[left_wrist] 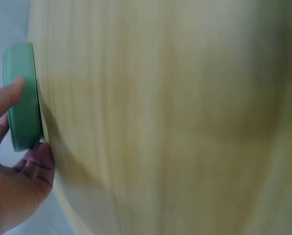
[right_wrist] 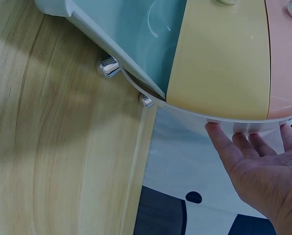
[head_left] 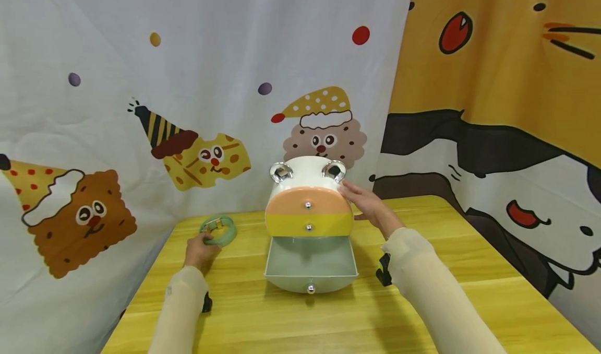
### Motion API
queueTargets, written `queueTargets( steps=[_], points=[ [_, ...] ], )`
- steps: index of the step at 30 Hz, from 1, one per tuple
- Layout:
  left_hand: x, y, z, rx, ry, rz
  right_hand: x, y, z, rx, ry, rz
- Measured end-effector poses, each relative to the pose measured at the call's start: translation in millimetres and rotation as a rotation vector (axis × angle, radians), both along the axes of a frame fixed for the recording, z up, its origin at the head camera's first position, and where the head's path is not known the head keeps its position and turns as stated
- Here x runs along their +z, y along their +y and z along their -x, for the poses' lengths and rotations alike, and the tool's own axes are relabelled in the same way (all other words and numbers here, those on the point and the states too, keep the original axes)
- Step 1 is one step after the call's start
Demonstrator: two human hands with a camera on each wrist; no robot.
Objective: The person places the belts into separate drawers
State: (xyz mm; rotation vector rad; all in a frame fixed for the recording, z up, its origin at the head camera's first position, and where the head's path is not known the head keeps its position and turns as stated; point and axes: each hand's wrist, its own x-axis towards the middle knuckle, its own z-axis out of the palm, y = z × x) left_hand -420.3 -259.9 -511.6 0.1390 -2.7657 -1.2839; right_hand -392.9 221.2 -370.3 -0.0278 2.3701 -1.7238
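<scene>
A coiled green belt (head_left: 228,235) with a gold-coloured buckle inside it lies at the far left of the table. My left hand (head_left: 201,251) grips its near left side; in the left wrist view the thumb is against the belt's (left_wrist: 24,98) outer face. A small drawer cabinet (head_left: 305,168) with a white body and two silver ring-like eyes stands mid-table. Its green bottom drawer (head_left: 311,262) is pulled out, while the orange and yellow drawers are closed. My right hand (head_left: 371,208) touches the cabinet's right side, and the right wrist view shows its extended fingertips on the white wall.
The yellow wood-grain table (head_left: 451,270) ends just behind the cabinet and belt. A white curtain (head_left: 211,56) with cartoon prints hangs at the back, and an orange-and-black animal print (head_left: 516,108) runs along the right side. Dark wrist devices (head_left: 384,270) sit at both cuffs.
</scene>
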Motion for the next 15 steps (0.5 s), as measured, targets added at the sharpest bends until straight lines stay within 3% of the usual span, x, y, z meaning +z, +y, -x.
queueTargets(
  steps=[11,15],
  points=[
    [-2.2,-2.1,-8.8,-0.037,0.011,0.062,1.5,-0.1,0.0,0.016,0.002,0.004],
    [-6.6,-3.4,-10.4,-0.05,0.077,0.102,0.3,0.5,1.3,0.02,0.002,0.01]
  ],
)
